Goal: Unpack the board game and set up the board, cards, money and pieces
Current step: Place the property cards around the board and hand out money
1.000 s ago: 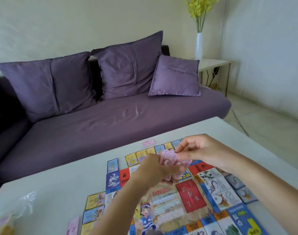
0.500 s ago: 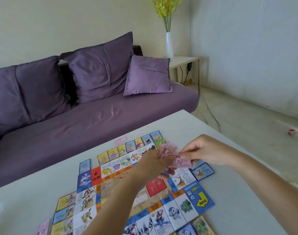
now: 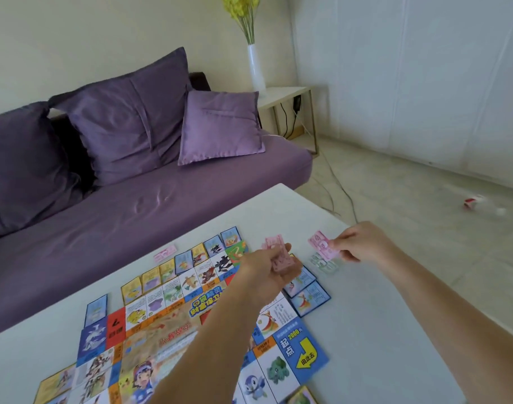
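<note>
Cushions in purple fabric (image 3: 126, 118) line the purple sofa (image 3: 161, 217) on my far left, behind the white table (image 3: 366, 316). On the table I see the colourful square game board (image 3: 167, 330) lying flat. There are yellow-bordered picture cards (image 3: 150, 282) in a row along its far edge, and a loose pink paper banknote (image 3: 164, 253) on the tabletop just beyond them. Next comes the left hand (image 3: 267, 272), held over the board's far right corner, its fingers curled round a wad of pink banknotes (image 3: 274, 243). Two blue-bordered cards (image 3: 309, 297) lie just beside the board's right edge, nearer me than that hand. A small pile of pale green banknotes (image 3: 325, 265) sits on the table further right. Just above it the right hand (image 3: 363, 243) pinches a single pink banknote (image 3: 320, 244) between thumb and fingertips, apart from the wad.
</note>
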`<state>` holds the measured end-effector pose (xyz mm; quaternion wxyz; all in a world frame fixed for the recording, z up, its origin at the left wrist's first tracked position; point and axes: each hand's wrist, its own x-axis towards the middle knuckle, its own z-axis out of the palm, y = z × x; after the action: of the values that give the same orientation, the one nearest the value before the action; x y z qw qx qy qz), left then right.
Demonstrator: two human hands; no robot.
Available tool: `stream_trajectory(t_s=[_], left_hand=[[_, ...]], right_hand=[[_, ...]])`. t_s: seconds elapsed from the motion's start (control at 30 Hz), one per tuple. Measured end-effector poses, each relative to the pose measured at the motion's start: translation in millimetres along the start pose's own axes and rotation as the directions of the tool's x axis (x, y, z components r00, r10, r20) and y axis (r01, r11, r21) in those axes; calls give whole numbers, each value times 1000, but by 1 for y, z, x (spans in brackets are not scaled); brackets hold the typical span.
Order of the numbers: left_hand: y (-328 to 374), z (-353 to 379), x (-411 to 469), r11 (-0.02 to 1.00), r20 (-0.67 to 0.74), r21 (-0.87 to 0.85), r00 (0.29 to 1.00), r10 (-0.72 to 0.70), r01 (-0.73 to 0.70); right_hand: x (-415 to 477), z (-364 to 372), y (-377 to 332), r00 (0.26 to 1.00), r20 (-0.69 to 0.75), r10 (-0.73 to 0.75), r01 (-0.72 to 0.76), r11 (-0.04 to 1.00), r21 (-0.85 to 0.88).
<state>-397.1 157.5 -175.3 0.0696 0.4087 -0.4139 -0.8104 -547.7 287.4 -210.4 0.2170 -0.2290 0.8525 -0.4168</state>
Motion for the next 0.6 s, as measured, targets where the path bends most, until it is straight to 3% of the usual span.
stream_trajectory(t_s=[0.23,0.6], left_hand=[[-8,20,20,994,90,-63,992,-84,90],[-12,27,32,993,47,-56,994,-104,106]], right_hand=[[14,2,8,994,35,99,-94,990,-105],[8,8,6,994,71,84,-68,976,-206]])
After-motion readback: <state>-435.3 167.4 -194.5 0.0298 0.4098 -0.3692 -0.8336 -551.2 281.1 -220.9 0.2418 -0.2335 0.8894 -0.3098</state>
